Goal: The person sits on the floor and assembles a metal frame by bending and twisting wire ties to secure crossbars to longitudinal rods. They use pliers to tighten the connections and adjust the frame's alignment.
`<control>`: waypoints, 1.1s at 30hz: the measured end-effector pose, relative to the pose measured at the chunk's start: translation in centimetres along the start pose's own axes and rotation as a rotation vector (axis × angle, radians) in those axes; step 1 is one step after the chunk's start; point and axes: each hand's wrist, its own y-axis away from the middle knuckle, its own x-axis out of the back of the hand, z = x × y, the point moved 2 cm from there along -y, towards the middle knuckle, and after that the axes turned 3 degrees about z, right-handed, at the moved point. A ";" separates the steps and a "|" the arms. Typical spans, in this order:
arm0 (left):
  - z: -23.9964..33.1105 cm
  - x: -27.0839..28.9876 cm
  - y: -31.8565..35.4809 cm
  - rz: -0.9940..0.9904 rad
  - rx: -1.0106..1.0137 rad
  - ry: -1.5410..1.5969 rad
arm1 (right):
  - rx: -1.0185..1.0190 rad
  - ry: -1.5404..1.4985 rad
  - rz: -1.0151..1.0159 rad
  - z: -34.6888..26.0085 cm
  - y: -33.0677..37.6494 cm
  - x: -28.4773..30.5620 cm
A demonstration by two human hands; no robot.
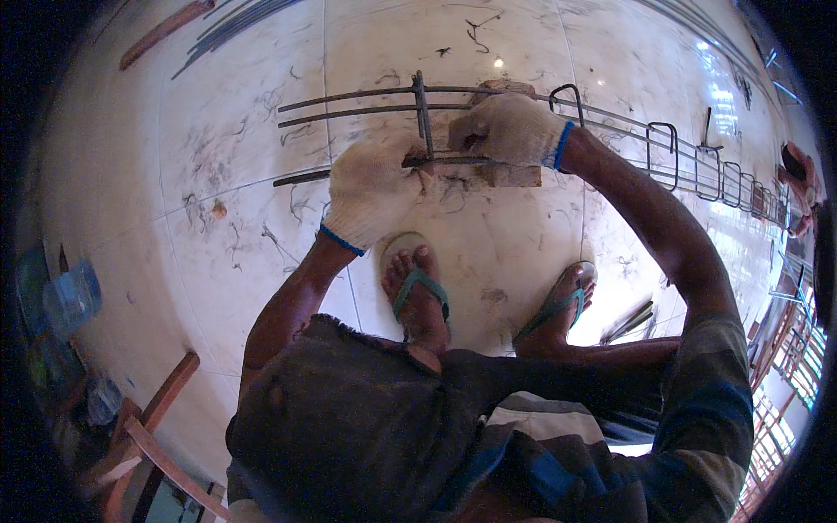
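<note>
Both my hands wear cream knitted gloves with blue cuffs. Below them lies a frame of long steel reinforcing bars [349, 114], with an upright stirrup [420, 105] crossing the bars between my hands. My left hand [373, 187] is closed round the near bar, just left of the stirrup's lower end. Across the bars from it, my right hand [514, 131] is closed, its curled fingertips a little right of the stirrup. What those fingers hold, if anything, is hidden. A wooden block [514, 176] sits under the bars below my right hand, and part of another block shows beyond it.
More square stirrups [663, 155] stand along the bars to the right. Loose rods [235, 30] and a wooden piece [166, 33] lie at the far left. Bits of wire litter the tiled floor [235, 166]. My sandalled feet [417, 292] are close to the bars. Wooden furniture [166, 397] stands lower left.
</note>
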 end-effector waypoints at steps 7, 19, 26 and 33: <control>0.1 0.8 -1.3 -0.249 0.213 0.103 | 0.083 -0.047 -0.461 -0.4 -4.7 -0.1; -1.3 0.4 -2.8 -0.510 0.284 0.524 | 0.015 0.113 -0.079 -0.8 -4.5 -1.4; -0.5 1.5 -3.1 -0.587 0.268 0.291 | 0.039 0.085 0.564 -6.7 6.4 -4.6; -1.2 0.7 -3.3 -0.561 0.264 0.324 | -0.310 0.017 0.723 -8.9 4.4 -11.3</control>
